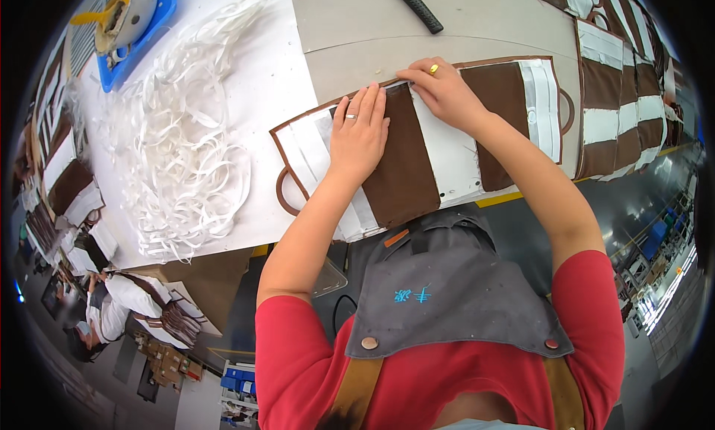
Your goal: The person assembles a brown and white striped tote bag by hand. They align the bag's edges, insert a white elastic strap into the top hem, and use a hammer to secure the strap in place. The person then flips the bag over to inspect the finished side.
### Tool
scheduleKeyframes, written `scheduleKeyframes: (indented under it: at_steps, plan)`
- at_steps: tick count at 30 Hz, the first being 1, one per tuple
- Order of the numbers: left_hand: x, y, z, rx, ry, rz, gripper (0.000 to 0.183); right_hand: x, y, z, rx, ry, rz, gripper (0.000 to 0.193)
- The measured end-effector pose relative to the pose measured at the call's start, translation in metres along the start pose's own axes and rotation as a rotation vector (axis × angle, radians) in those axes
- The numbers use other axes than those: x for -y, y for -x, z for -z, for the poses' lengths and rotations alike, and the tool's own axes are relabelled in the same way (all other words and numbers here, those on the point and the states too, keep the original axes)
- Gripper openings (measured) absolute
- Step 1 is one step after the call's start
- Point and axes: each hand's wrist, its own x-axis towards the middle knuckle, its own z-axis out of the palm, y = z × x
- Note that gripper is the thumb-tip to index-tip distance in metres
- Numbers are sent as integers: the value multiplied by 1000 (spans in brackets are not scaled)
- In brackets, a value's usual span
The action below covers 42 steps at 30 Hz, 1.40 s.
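A brown-and-white striped fabric piece [456,153] lies across the table in front of me, with brown edging and a brown loop at each short end. My left hand [360,132] rests flat on it, fingers stretched together over a brown panel and reaching its far edge. A ring shows on that hand. Farther right, my right hand [439,91], also ringed, has its thumb and index finger closed at the far edge of the piece, near the top of a white panel. The exact fingertip contact is partly hidden by the hand.
A tangled heap of white ribbon [186,143] covers the table's left side. Beyond it stands a blue tray [160,24] with a bowl-like container [134,20] and yellow-handled tool. A black textured bar [417,9] lies at the far side. Striped pieces [602,124] are stacked at right.
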Motion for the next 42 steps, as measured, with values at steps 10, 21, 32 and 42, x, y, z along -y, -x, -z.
scheduleKeyframes:
  at_steps: [10,21,32,42]
  plan:
    - [-13,-3,-11,21,-152,48,54,-1,5,-7,65,399,257,32]
    - [-15,-8,-9,37,-165,59,53,-39,-66,11,-207,339,-115,31]
    - [-10,-3,-19,-162,102,56,36,-23,-72,40,-309,-114,-281,36]
    - [-9,-6,-24,-259,142,27,29,66,72,57,-91,-82,-412,49]
